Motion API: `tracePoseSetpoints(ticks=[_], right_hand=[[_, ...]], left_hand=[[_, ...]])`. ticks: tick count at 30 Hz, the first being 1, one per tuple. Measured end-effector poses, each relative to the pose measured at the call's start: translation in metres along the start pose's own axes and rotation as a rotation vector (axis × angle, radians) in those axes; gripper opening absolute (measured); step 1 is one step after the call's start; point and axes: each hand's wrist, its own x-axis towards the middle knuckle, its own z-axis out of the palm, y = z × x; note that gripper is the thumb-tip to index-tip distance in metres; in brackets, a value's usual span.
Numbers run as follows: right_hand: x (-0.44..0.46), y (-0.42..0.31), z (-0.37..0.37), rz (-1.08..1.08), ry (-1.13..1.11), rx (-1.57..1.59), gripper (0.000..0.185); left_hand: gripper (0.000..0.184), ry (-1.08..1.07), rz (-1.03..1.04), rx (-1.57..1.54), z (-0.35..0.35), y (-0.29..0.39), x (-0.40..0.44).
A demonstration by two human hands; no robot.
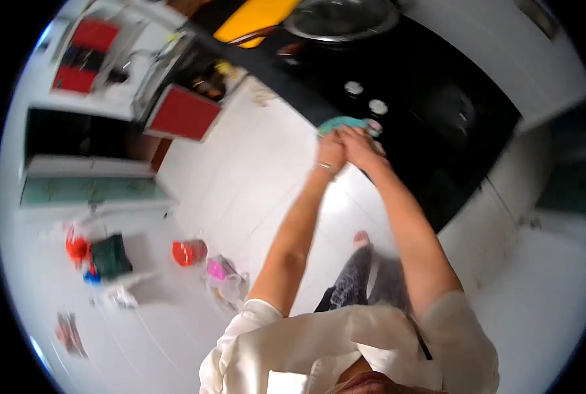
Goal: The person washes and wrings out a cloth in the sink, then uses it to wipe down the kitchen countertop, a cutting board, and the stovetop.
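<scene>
Left hand (332,151): on the cloth's near side, left half – pale band (324,166) at the wrist.
Right hand (361,144): just beside the left, touching or nearly so; on the right half of the same cloth.
Hand state: both in contact with the cloth; fingertips hidden and blurred – can't tell if they grip it or only press down.
Teal cloth (343,123): at the near left edge of the black desk (431,154), just past the knuckles, so on the far side of both hands.
Cloth long axis: roughly left to right, across the line of the forearms; right end carries a pinkish patch.
Nearer hand: neither clearly – left is closer to the left end, right to the pinkish end.
Arms: both stretched far, converging at the cloth.
Pale knobs: one (353,87) straight far of the cloth, the other (378,106) nearer and slightly right; both apart from the cloth.
Lidded pan (342,18): far end of the desk, well apart from the hands; handle (253,37) points left.
Yellow board (253,18): far left, beside the pan.
Tiled floor (240,177): left of the desk edge; red tub (189,252) on it, near left.
</scene>
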Motion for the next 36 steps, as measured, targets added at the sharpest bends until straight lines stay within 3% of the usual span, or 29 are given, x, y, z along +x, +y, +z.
tracePoseSetpoints(ticks=[1, 2, 3, 4, 8, 9, 10, 13, 17, 21, 22, 23, 26, 27, 31, 32, 36], right_hand=[[-0.008, 0.004, -0.001, -0.018, -0.003, 0.070, 0.039], [-0.001, 0.030, 0.026, -0.093, 0.043, 0.019, 0.039], [-0.019, 0.035, 0.024, -0.163, 0.103, 0.091, 0.043], [-0.036, 0.041, 0.027, -0.208, 0.132, 0.078, 0.042], [-0.117, 0.089, 0.042, -0.351, 0.170, 0.033, 0.035], [-0.145, 0.101, 0.040, -0.380, 0.187, 0.046, 0.034], [-0.172, 0.114, 0.038, -0.405, 0.172, 0.027, 0.032], [-0.242, 0.142, 0.024, -0.443, 0.115, -0.001, 0.028], [-0.285, 0.174, 0.004, -0.447, 0.078, 0.042, 0.029], [-0.293, 0.224, -0.006, -0.476, 0.146, 0.139, 0.031], [-0.297, 0.232, -0.015, -0.470, 0.164, 0.181, 0.030], [-0.297, 0.235, -0.032, -0.503, 0.128, 0.117, 0.026], [-0.293, 0.240, -0.042, -0.498, 0.198, 0.060, 0.023], [-0.294, 0.245, -0.042, -0.497, 0.193, 0.043, 0.023], [-0.280, 0.287, -0.063, -0.508, 0.324, 0.061, 0.018], [-0.278, 0.295, -0.075, -0.474, 0.268, 0.071, 0.015], [-0.255, 0.334, -0.104, -0.366, 0.386, 0.080, 0.013]], left_hand=[[0.031, -0.074, -0.074, -0.040, -0.019, 0.023, -0.005], [0.028, -0.027, -0.016, 0.021, -0.006, 0.026, -0.013], [0.031, -0.008, -0.099, -0.075, -0.009, 0.044, -0.027], [0.026, 0.045, -0.003, 0.049, 0.004, 0.051, -0.042], [0.038, 0.102, 0.048, 0.078, 0.020, 0.132, -0.107], [0.039, 0.027, 0.039, 0.083, 0.022, 0.155, -0.124], [0.040, 0.079, 0.065, 0.046, 0.034, 0.175, -0.143], [0.042, -0.119, -0.045, 0.031, 0.043, 0.243, -0.188], [0.030, -0.078, -0.057, 0.026, 0.045, 0.299, -0.202], [0.016, -0.074, -0.031, -0.008, 0.073, 0.327, -0.180], [0.017, 0.024, 0.003, 0.009, 0.115, 0.320, -0.179], [0.021, -0.036, -0.047, -0.083, 0.103, 0.333, -0.172], [0.024, -0.089, 0.001, 0.069, 0.076, 0.365, -0.157], [0.027, -0.157, -0.032, 0.102, 0.075, 0.372, -0.154], [0.038, -0.138, 0.189, 0.060, 0.100, 0.373, -0.114], [0.040, -0.163, 0.184, 0.053, 0.098, 0.379, -0.103], [0.043, -0.211, 0.188, 0.011, 0.101, 0.420, -0.040]])
